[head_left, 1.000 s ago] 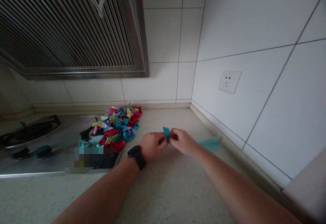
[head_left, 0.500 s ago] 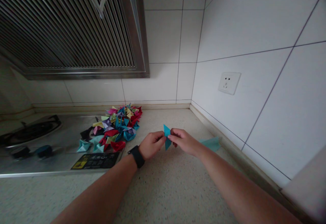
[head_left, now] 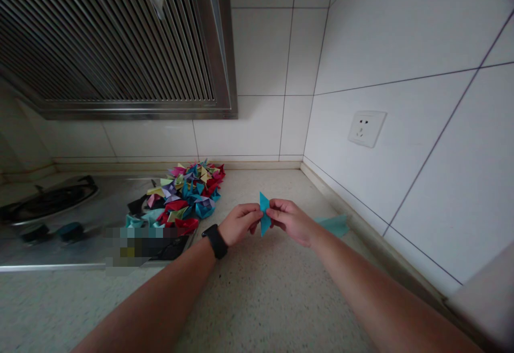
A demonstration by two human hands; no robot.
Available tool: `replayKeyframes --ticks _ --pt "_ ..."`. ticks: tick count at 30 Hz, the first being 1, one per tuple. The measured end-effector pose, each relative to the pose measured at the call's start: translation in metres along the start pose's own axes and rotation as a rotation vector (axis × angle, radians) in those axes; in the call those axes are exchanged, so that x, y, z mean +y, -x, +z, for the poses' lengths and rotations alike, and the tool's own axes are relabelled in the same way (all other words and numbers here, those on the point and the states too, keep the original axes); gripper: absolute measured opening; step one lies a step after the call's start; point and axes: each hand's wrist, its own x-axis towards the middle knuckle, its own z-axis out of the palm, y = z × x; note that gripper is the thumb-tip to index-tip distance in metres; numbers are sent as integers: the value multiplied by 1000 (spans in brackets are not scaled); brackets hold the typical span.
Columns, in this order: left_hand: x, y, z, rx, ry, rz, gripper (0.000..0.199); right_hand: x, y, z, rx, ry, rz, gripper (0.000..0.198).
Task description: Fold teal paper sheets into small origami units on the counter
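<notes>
A small blue piece of folded paper (head_left: 264, 208) stands upright between my two hands, pointed at its top and bottom. My left hand (head_left: 242, 223), with a black watch on the wrist, pinches its left side. On the right side my right hand (head_left: 289, 219) grips it between thumb and fingers. Parts of the paper are covered by my fingertips. To the left lies a heap of folded paper shapes (head_left: 184, 195) in many colours. Beyond my right wrist a light teal sheet of paper (head_left: 333, 225) rests on the counter, partly hidden by my forearm.
A gas stove (head_left: 104, 203) with a black burner and knobs takes up the left, and the heap lies partly on its edge. Above it hangs a range hood (head_left: 120, 113). The speckled counter (head_left: 273, 299) meets tiled walls; one carries a socket (head_left: 367, 128).
Both hands still hold the blue folded paper in nearly the same spot. My fingers have shifted slightly on it, and the camera view has moved a little.
</notes>
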Motion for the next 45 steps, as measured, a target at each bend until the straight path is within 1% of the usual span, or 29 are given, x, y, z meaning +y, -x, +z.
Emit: replayKeyframes --ticks 2,4,6,8,11,14,17,22,25,30,35,37,39,41,45 --pt "-1 0 1 -7 34 -2 35 -2 1 0 -6 -26 11 28" --pt "-1 0 2 -11 32 -5 36 -4 1 -1 -8 16 9 29" --pt "-3 0 2 -1 -20 6 37 -7 1 -2 9 123 -17 29" --pt "-6 -1 1 30 -110 15 38 -9 0 -3 54 230 -44 29" --pt "-8 -1 1 74 -252 13 39 -9 -2 -5 119 324 -45 29" --pt "-8 -2 1 121 -322 27 37 -6 -3 -6 124 380 -11 28" --pt "-6 -3 1 159 -323 33 33 -4 -4 -7 110 419 6 30" --pt "-4 -2 2 101 -335 36 31 -4 -4 -5 142 373 -13 33" --pt "-3 -1 3 95 -354 39 29 -4 -4 -3 155 335 -25 32" --pt "1 -1 5 79 -346 42 28 -3 -4 -1 140 259 -15 31" --pt "5 0 6 52 -312 68 27 -5 -3 1 119 123 -30 26" --pt "4 0 5 47 -310 67 26 -5 -3 0 115 112 -32 25" --pt "2 -1 5 42 -305 53 26 -5 -3 0 126 165 -45 25" --pt "-2 -3 4 54 -283 38 28 -5 -4 -2 142 284 -66 25" --pt "-9 -6 2 143 -187 48 31 -4 -5 -4 127 490 -108 26"
